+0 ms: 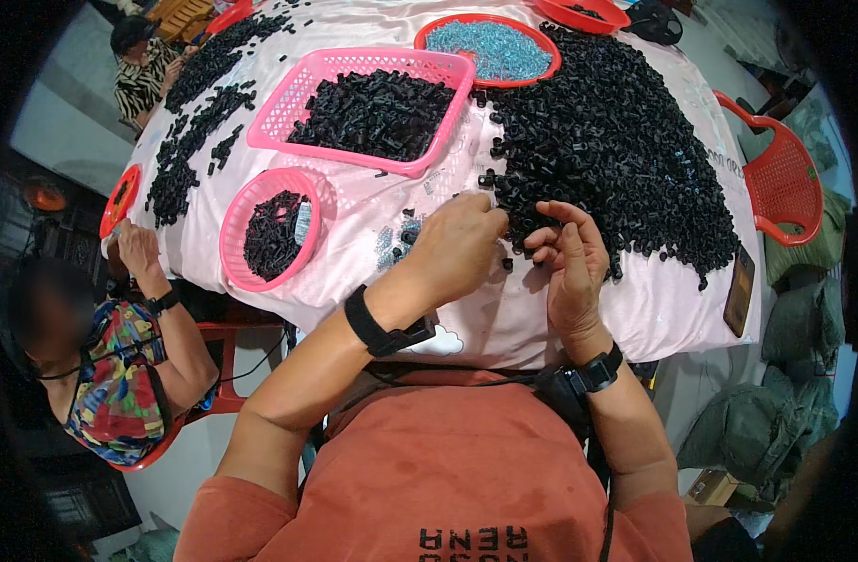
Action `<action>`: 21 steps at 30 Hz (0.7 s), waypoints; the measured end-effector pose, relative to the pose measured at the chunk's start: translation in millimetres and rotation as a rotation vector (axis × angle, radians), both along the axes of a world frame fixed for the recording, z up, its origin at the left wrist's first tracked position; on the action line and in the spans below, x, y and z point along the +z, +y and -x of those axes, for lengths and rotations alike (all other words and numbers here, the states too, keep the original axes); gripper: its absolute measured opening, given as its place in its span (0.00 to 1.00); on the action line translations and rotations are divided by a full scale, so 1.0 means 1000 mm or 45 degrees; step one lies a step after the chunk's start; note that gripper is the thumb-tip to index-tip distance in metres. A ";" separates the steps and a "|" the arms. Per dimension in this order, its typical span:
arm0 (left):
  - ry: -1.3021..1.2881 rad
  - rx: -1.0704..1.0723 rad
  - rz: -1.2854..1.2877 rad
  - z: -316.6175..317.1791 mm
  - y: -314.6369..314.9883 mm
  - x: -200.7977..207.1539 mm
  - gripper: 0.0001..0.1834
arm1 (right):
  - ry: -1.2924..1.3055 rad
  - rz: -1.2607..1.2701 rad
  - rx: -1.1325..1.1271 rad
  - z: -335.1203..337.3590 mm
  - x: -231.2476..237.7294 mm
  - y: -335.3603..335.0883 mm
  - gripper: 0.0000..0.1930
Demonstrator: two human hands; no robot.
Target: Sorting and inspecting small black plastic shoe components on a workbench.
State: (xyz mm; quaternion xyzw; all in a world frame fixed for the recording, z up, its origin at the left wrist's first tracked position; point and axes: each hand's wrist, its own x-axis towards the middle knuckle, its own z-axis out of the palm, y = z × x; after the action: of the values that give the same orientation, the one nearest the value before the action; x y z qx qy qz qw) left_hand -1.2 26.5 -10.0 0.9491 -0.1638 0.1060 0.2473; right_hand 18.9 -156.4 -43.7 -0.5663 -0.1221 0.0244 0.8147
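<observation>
My left hand (459, 242) reaches to the near left edge of a large heap of small black plastic pieces (626, 140). Its fingers are bent and pressed together; whatever they pinch is hidden behind the knuckles. Just to the right, my right hand (574, 267) is raised at the heap's near edge, palm turned inward. Its fingers curl loosely and stand apart from the thumb, with nothing visible between them. A loose black piece (507, 265) lies on the cloth between the hands. Beside my left wrist sit a few black pieces and a small patch of clear bluish bits (388, 245).
A pink rectangular basket (354, 159) and a round pink basket (234, 253) hold black parts. Behind them, a red tray (490, 84) holds clear bluish pieces. A phone (740, 292) lies at the right table edge, near a red chair (787, 178). Two people sit along the left side.
</observation>
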 end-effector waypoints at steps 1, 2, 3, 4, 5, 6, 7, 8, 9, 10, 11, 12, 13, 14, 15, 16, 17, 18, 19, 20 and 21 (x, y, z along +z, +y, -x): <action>0.014 0.008 0.020 0.001 0.003 0.000 0.07 | 0.007 -0.005 -0.002 0.000 0.001 0.000 0.17; 0.013 0.007 0.020 0.002 0.005 0.001 0.07 | 0.014 -0.011 -0.004 0.000 0.001 0.001 0.17; 0.031 0.026 0.018 0.002 0.007 0.002 0.06 | 0.014 -0.011 -0.002 0.000 0.000 0.001 0.17; 0.049 0.045 0.016 0.003 0.009 0.002 0.06 | 0.022 -0.011 -0.004 -0.001 -0.001 0.001 0.16; 0.049 0.048 0.016 0.003 0.009 0.003 0.06 | 0.031 -0.011 -0.005 -0.001 -0.002 0.001 0.16; 0.054 0.032 0.014 0.003 0.007 0.004 0.06 | 0.029 -0.010 -0.006 -0.001 -0.002 0.001 0.16; 0.060 0.016 0.013 0.004 0.006 0.005 0.05 | 0.033 -0.013 -0.024 -0.001 -0.002 0.001 0.16; 0.058 0.015 0.014 0.005 0.005 0.005 0.05 | 0.037 -0.017 -0.043 -0.001 -0.002 0.000 0.15; 0.047 -0.029 0.012 0.007 0.003 0.005 0.05 | 0.036 -0.016 -0.041 -0.001 -0.002 0.000 0.15; 0.036 -0.074 0.009 0.008 0.002 0.005 0.04 | 0.031 -0.018 -0.047 -0.001 -0.003 0.000 0.15; 0.035 -0.074 0.010 0.009 0.001 0.004 0.04 | 0.027 -0.021 -0.053 -0.001 -0.003 0.000 0.15; 0.044 -0.083 -0.026 0.009 0.000 0.002 0.05 | 0.026 -0.020 -0.052 -0.001 -0.003 0.001 0.15; 0.055 -0.092 -0.061 0.009 0.000 0.002 0.05 | 0.028 -0.012 -0.053 -0.001 -0.003 0.001 0.14; 0.055 -0.092 -0.060 0.009 -0.001 0.002 0.05 | 0.029 -0.004 -0.055 -0.001 -0.002 0.001 0.14; 0.059 -0.095 -0.048 0.009 -0.001 0.005 0.05 | 0.030 -0.005 -0.053 -0.001 -0.002 0.001 0.14; 0.064 -0.097 -0.035 0.009 -0.002 0.006 0.05 | 0.025 0.004 -0.048 -0.001 -0.002 0.001 0.14; 0.065 -0.095 -0.036 0.009 -0.003 0.006 0.05 | 0.021 0.013 -0.042 -0.001 -0.002 0.002 0.14; 0.037 -0.130 0.006 0.009 -0.005 0.006 0.05 | 0.021 0.014 -0.045 0.000 -0.001 0.001 0.14; 0.009 -0.165 0.049 0.009 -0.008 0.005 0.05 | 0.021 0.014 -0.062 0.000 0.001 0.002 0.14; 0.010 -0.168 0.050 0.008 -0.012 0.002 0.05 | 0.020 0.014 -0.080 0.000 0.002 0.002 0.13; 0.024 -0.169 0.037 0.009 -0.016 -0.001 0.05 | 0.020 0.013 -0.079 0.000 0.002 0.001 0.13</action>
State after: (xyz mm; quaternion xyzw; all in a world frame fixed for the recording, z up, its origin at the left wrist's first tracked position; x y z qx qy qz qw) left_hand -9.9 11.0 -11.3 0.9334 -0.2224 0.0830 0.2690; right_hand 18.8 -155.1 -42.1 -0.5736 -0.0981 0.0043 0.8132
